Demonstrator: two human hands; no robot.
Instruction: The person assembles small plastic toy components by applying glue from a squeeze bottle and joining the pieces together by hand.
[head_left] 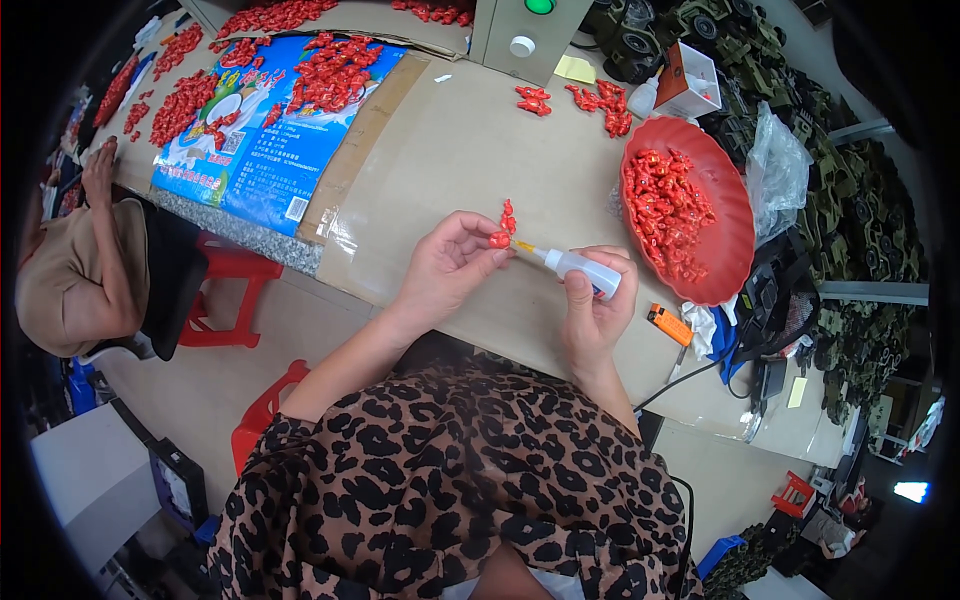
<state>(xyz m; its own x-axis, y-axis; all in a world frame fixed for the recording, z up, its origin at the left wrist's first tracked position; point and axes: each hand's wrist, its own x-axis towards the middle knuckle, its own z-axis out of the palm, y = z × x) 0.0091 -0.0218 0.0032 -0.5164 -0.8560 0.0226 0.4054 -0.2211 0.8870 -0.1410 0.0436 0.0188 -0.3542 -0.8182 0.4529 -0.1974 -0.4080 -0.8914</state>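
Between the thumb and fingers of my left hand (443, 268) is a small glossy red plastic figure (507, 218), its upper part sticking up past the fingertips. My right hand (598, 318) is wrapped round a small white squeeze bottle (590, 272), tilted to the left. The bottle's thin yellowish nozzle (530, 248) points at the lower end of the red figure; whether the two touch I cannot tell. Right of my hands stands a red scalloped bowl (738, 225) with many similar red pieces in it. Several loose red figures (605, 103) lie beyond it on the table.
An orange utility knife (669, 325) and crumpled tissue lie near my right hand. Farther back are a small open box (688, 82) and a grey machine (520, 40) with a green button. A blue printed sheet (265, 150) carries red pieces. At left sits another person (85, 265).
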